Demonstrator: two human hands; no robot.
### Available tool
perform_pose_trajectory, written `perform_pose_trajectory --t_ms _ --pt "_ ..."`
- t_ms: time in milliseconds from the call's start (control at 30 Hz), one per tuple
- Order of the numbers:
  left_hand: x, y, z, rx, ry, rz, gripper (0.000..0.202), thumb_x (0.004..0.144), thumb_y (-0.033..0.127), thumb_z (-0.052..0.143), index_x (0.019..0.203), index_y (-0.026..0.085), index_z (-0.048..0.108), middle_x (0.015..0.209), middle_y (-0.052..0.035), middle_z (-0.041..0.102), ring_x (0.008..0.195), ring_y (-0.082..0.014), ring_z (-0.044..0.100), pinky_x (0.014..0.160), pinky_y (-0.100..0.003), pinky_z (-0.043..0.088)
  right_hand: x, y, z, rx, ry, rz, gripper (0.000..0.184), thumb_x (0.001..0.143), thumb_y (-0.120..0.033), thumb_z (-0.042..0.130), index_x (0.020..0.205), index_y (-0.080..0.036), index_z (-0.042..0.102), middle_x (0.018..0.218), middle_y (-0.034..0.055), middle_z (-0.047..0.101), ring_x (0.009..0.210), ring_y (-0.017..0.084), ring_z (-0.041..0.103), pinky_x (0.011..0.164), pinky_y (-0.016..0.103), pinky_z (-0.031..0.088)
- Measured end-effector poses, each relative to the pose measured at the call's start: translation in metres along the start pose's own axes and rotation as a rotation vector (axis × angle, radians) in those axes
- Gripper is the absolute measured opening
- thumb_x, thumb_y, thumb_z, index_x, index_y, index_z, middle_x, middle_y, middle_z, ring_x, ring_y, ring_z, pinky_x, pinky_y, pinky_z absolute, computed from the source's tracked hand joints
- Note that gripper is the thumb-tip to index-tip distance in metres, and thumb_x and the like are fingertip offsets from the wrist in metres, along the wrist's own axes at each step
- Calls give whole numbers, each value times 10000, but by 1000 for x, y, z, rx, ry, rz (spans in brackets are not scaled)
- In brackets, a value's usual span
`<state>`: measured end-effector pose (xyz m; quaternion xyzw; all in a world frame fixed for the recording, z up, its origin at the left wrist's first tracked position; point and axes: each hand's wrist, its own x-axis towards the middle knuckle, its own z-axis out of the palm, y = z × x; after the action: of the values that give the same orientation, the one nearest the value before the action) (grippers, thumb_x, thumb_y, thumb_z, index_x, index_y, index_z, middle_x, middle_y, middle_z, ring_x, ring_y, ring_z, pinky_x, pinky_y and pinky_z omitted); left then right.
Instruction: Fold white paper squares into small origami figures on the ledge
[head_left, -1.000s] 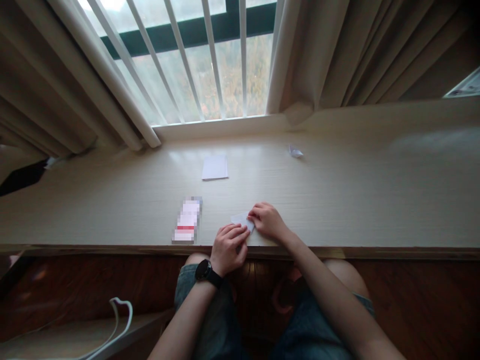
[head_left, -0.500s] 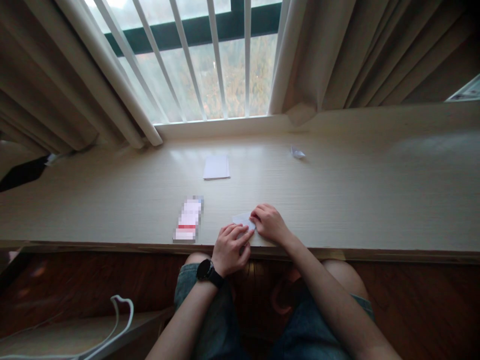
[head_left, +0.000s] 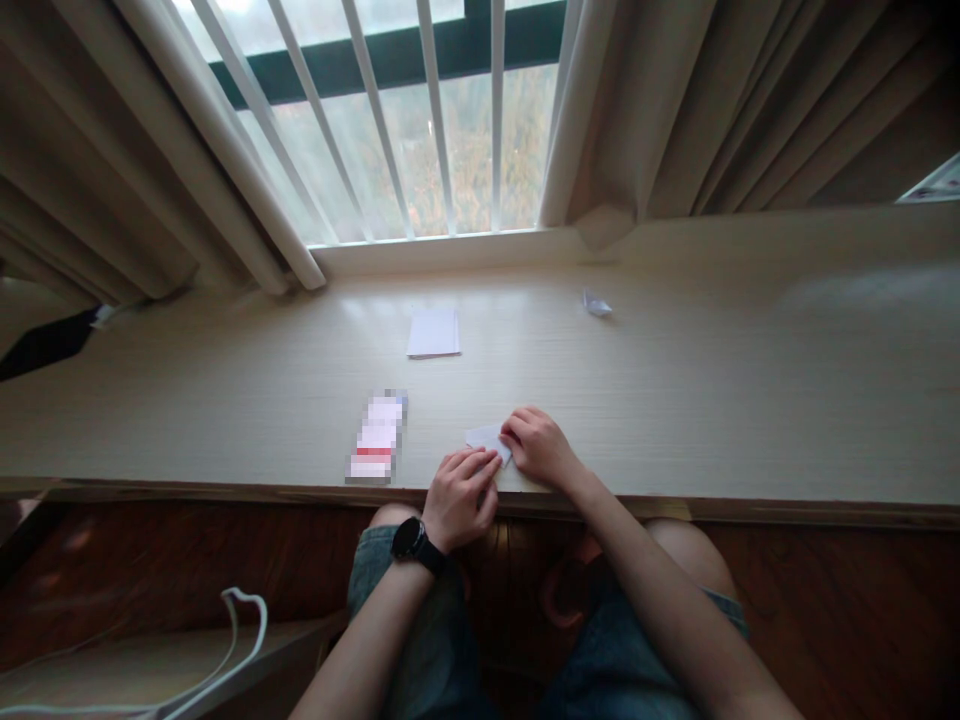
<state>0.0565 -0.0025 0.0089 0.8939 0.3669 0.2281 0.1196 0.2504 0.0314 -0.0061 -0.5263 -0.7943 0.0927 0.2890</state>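
Observation:
A small piece of white folded paper (head_left: 482, 437) lies near the front edge of the desk, partly covered by both hands. My left hand (head_left: 463, 492), with a black watch on its wrist, presses its fingers onto the paper's near side; its thumb is bent in close below. From the right, my right hand (head_left: 537, 446) pinches the paper's right part, fingers curled together. The paper's lower and right edges are hidden beneath my fingers, so its full folded shape cannot be made out.
A phone (head_left: 377, 437) with a blurred-out screen lies left of my hands. Farther back are a stack of white paper sheets (head_left: 433, 332) and a small folded paper piece (head_left: 597, 303). A barred window with curtains (head_left: 660, 110) borders the desk (head_left: 720, 380). A white curved frame (head_left: 255, 620) stands lower left.
My left fingers have shifted very slightly on the paper. My right hand keeps its place, and the other things stay where they were.

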Motion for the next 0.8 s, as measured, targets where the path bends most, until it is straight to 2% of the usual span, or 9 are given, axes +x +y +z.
perform_pose_trajectory --t_ms 200,367,533,800 --pt "-1 3 -3 84 -66 24 456 900 221 462 1353 202 511 1368 -86 540 1234 -258 490 1022 -445 395 -1 -3 2 -102 -12 -24 90 866 -138 529 825 -180 597 855 88 601 878 234 502 830 358 400" --pt "-4 6 -1 155 -90 45 509 922 228 437 1430 192 408 1442 -81 472 1302 -252 435 1057 -439 352 -1 -7 2 -170 -10 -23 107 861 -120 509 842 -172 600 860 112 599 878 255 489 818 376 379" --pt "-5 6 2 175 -104 46 505 934 221 416 1436 178 394 1492 -83 402 1326 -236 417 1091 -413 336 -1 -9 1 -219 -10 -21 93 855 -131 515 840 -165 601 855 118 594 867 262 480 803 386 371" --pt "-4 6 1 146 -84 53 510 937 225 417 1446 211 384 1440 -74 476 1318 -240 432 1078 -431 356 -1 -5 2 -148 4 -14 91 850 -132 532 826 -177 607 852 102 601 877 252 488 823 382 379"
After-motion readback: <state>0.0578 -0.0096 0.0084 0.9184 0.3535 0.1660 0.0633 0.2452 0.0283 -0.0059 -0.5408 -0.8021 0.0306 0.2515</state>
